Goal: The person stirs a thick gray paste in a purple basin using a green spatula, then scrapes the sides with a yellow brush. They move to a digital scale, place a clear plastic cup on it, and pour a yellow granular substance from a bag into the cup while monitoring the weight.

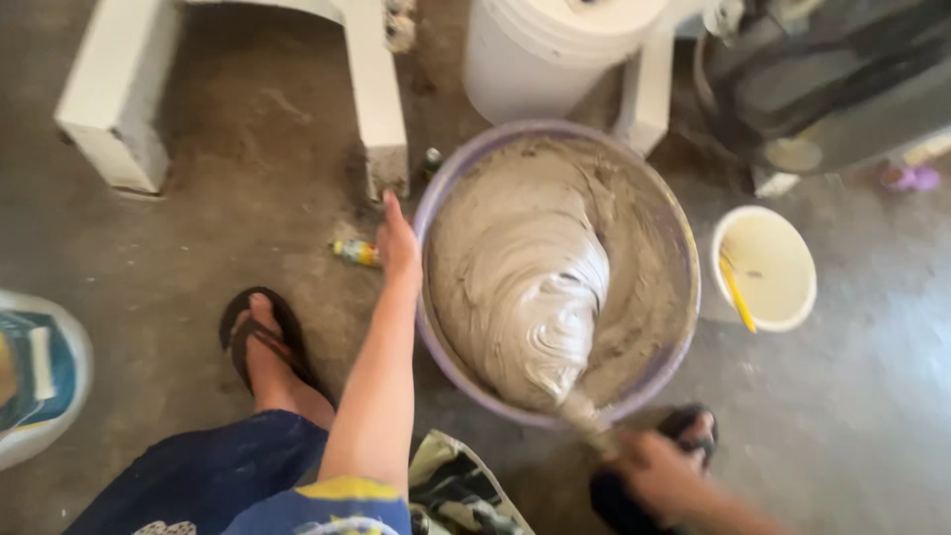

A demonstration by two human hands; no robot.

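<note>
A big round basin (684, 248) with a purple-grey rim stands on the floor, full of thick grey paste (540, 287) with smooth swirls. My left hand (397, 243) rests flat against the basin's left rim, fingers pointing away from me. At the basin's near edge, my right hand (654, 471), blurred, is closed around the handle of a stirring stick (584, 411) coated in paste, whose far end is buried in the mix.
A small white bucket (792, 297) holding a yellow stick (738, 292) sits right of the basin. A large white bucket (545, 59) stands behind it, between white furniture legs (381, 109). A small bottle (355, 252) lies near my left foot (267, 347) in a sandal. A white sack (40, 376) lies far left.
</note>
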